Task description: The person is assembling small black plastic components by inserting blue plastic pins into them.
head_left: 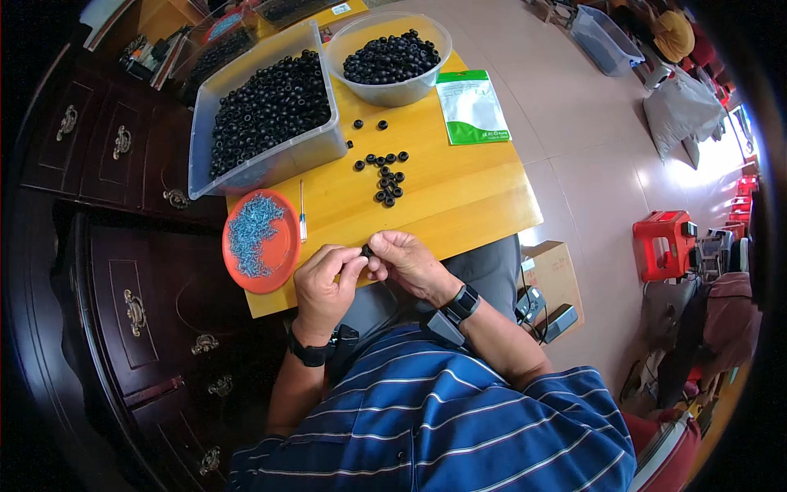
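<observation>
Blue striped shirt point(426, 426) fills the bottom of the view, closest to the camera, with grey trousers point(484, 266) showing beyond it. Dark bands circle both wrists: a strap point(308, 353) on the left, a watch point(463, 302) on the right. Both hands meet over the near edge of a yellow table point(443, 197). Left hand point(320, 289) and right hand point(416, 269) grasp one small black ring point(366, 251) between their fingertips, which hide part of it.

Just beside the left hand sits a red plate point(281, 277) bearing a heap of thin blue-grey pieces point(254, 230), too small to make out singly. A screwdriver point(302, 217) lies next to the plate's right rim. Between the hands and the tubs, a cluster of loose black rings point(385, 176) takes up the middle of the tabletop. Behind stand a big clear tub point(275, 170) and a round tub point(332, 61), each piled with more rings. A green and white packet point(474, 107) lies flat near the table's right side.

Dark drawers point(123, 303) crowd the left side. On the floor to the right are a cardboard box point(557, 261), a red stool point(656, 238), a pale sack point(680, 111) and a plastic bin point(607, 41), with a person in yellow point(672, 37) near the bin.
</observation>
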The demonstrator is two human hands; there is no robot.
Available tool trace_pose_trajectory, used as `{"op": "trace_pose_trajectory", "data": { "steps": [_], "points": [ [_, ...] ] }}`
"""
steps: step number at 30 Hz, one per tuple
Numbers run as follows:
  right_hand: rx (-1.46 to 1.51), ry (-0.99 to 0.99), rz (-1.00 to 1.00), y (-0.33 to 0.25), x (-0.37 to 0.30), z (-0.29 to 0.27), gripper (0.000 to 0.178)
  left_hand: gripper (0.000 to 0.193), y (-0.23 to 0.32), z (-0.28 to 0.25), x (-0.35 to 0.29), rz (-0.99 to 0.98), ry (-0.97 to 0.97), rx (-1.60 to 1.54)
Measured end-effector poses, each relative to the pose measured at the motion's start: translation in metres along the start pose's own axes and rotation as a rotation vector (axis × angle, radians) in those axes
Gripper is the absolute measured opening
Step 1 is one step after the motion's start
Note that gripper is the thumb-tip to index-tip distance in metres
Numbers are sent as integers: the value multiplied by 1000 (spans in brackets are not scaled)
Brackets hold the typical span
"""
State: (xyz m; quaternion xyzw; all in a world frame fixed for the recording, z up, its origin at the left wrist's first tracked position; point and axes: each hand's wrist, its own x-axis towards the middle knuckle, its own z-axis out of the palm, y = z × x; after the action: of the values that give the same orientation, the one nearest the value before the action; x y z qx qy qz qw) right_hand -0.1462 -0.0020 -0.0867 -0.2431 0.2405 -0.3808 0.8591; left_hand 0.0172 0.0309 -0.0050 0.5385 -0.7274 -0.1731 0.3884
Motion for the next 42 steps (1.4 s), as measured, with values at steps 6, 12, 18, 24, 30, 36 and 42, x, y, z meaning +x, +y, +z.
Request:
{"op": "trace_pose_trajectory", "data": {
  "steps": [6, 12, 18, 24, 30, 36, 42],
  "points": [
    [-32, 38, 21, -3, 2, 4, 30, 12, 1, 0, 3, 42, 1, 72],
    [-24, 58, 37, -4, 4, 4, 32, 13, 1, -1, 7, 38, -13, 80],
    [22, 39, 31, -2, 4, 0, 34, 11, 2, -1, 7, -91, -74, -3],
    [-38, -20, 52, -3, 5, -4, 40, 12, -4, -7, 4, -272, -154, -244],
    [-109, -150, 53, -6, 6, -6, 46, 27, -1, -10, 5, -509, -315, -675],
    [-86, -171, 50, -2, 5, -6, 48, 27, -4, -10, 4, -294, -301, -416],
    [-81, -130, 73, 0, 2, -4, 48, 22, -2, -6, 2, -185, -249, -241]
  ]
}}
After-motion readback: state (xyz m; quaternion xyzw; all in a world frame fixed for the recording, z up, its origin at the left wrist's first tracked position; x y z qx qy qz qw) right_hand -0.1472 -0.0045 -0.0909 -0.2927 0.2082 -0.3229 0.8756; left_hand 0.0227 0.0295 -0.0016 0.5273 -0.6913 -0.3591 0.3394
